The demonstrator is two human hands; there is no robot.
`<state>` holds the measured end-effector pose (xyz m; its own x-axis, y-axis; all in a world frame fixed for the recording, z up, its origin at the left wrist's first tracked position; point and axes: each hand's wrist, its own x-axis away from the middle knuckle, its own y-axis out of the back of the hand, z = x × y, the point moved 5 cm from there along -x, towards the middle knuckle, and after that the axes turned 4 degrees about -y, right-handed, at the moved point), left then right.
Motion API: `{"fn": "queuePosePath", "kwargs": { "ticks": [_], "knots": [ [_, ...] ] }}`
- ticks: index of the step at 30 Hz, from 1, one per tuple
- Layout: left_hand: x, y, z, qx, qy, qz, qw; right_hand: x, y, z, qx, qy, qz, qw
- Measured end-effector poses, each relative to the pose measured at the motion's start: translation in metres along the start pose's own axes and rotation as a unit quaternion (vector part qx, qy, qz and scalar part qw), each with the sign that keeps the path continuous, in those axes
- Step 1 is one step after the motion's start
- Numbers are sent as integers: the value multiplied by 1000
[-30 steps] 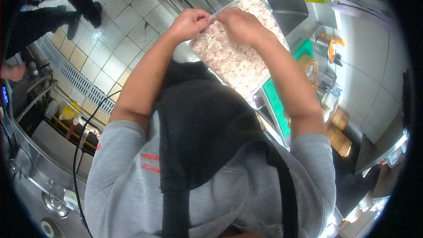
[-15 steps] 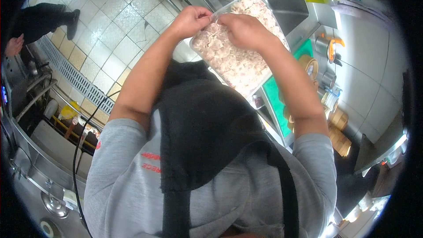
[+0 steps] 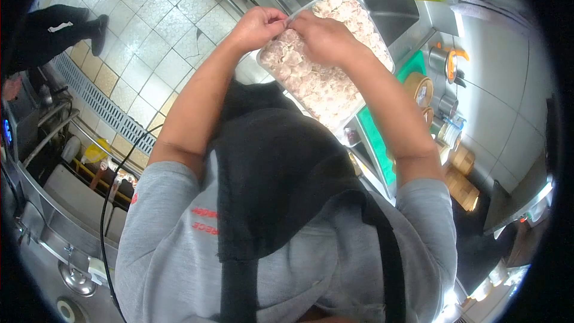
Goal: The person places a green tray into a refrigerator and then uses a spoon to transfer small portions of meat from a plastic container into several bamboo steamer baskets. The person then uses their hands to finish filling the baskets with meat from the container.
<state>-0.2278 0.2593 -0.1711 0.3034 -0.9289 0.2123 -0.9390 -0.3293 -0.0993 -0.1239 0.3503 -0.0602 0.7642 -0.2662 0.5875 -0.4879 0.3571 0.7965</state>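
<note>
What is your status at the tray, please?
Left hand and right hand close together at the tray, grip unclear. Pale, meat-like pieces fill it. Right hand covers some.

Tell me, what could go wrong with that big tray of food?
Some food might spill, because the tray looks very full. Bits could drop into the sink right by it. And the left grip and right grip are close together at one edge, so a hard tug there might make the tray slide.
</note>
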Motion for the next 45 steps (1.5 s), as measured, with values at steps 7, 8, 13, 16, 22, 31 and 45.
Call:
{"fn": "queuePosePath", "kwargs": {
  "ticks": [7,8,13,16,22,31,45],
  "knots": [
    [0,0,-1,-2,5,6,1000,9,0,-6,-18,32,-25,999],
    [0,0,0,-4,4,5,1000,7,5,-5,-16,27,-13,999],
    [0,0,0,-6,-6,-2,1000,-7,9,-6,-24,10,17,1000],
    [1,-1,-1,9,-1,-5,1000,-11,5,-7,-32,18,26,999],
    [2,2,-5,-29,1,4,1000,-13,3,-5,0,5,61,998],
    [2,2,-9,-31,-5,7,999,-12,6,-6,34,-1,39,999],
    [-2,1,-5,-39,-7,-4,999,-11,10,-17,-24,49,-20,998]
  ]
}}
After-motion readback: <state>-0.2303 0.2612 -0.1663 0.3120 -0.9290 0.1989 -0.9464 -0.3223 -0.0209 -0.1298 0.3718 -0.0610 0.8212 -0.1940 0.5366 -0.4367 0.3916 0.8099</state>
